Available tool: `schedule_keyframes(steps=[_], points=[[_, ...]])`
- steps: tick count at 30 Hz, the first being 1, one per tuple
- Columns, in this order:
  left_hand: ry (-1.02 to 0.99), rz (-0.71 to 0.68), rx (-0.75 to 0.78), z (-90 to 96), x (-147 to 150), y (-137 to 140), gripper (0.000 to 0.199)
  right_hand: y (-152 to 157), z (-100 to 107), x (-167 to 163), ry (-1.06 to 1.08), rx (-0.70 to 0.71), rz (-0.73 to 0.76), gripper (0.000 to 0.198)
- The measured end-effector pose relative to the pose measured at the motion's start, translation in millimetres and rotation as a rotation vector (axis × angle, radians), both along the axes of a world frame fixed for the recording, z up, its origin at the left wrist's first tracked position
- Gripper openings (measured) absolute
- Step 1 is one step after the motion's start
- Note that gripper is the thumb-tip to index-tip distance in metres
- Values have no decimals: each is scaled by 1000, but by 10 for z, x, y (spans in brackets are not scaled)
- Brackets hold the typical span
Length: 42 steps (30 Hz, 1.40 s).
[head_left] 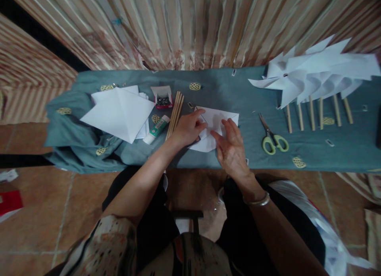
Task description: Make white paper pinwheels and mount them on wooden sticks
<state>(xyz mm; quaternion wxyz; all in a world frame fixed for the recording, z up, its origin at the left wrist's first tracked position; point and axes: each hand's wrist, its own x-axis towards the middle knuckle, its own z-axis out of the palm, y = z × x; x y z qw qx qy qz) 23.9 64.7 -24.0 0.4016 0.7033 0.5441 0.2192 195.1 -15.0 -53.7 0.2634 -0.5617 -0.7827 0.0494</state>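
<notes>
A white paper sheet (214,116) with fold lines lies on the cloth in front of me, one part of it folded over. My left hand (188,129) rests on its left side, index finger and thumb stretched out and apart. From the right, my right hand (231,149) touches the same paper with thumb and fingers spread; a bracelet circles that wrist. Just left of my left hand lie several wooden sticks (176,112). Beside them are a glue stick (156,129) and an open small box (163,99) of metal pins or tacks.
White paper sheets (119,111) are piled at the left. Green-handled scissors (271,139) lie right of my right hand. Several white paper pinwheels (315,71) on wooden sticks overlap at the far right. A striped curtain (193,26) hangs behind the cloth-covered table (214,82).
</notes>
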Motion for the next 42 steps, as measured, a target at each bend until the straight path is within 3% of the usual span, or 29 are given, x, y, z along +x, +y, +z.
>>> schedule_keyframes(steps=[7,14,24,42], points=[[15,23,44,39,-73,-27,38,5,-23,11,-52,28,0,40],[2,-21,-56,46,-79,-21,37,-5,-30,7,-30,24,0,39],[39,-85,-45,69,-1,55,32,8,-20,-7,-9,29,0,40],[46,-49,5,10,10,34,33,2,2,-4,-43,-17,-17,39]])
